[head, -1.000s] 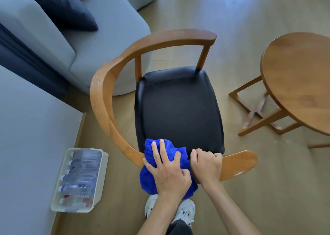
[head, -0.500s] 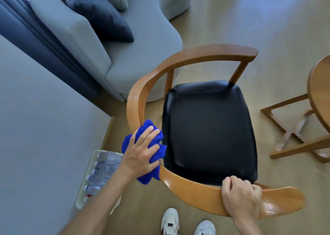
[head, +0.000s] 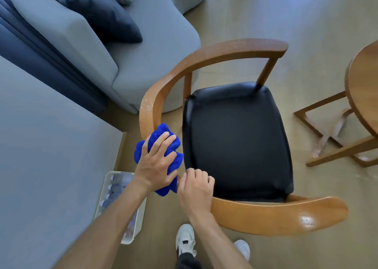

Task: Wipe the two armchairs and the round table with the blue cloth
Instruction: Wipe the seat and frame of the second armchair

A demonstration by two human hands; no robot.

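Note:
A wooden armchair (head: 225, 53) with a curved rail and a black seat (head: 235, 142) stands below me. White dust specks lie on the rail's left bend and top. My left hand (head: 155, 162) presses the bunched blue cloth (head: 161, 144) against the rail's left side, fingers wrapped over it. My right hand (head: 195, 189) grips the rail just right of the cloth, fingers curled round the wood. The round wooden table (head: 362, 93) shows at the right edge, cut off by the frame.
A grey sofa (head: 143, 50) with a dark cushion (head: 98, 13) stands behind the chair at upper left. A grey surface (head: 41, 166) fills the left side. A white bin of bottles (head: 122, 207) sits on the floor under my left arm. My white shoes (head: 185, 240) stand below.
My left hand with the cloth has slid a little along the rail's left side. My right hand has moved left along the rail, from the near right arm to beside the cloth.

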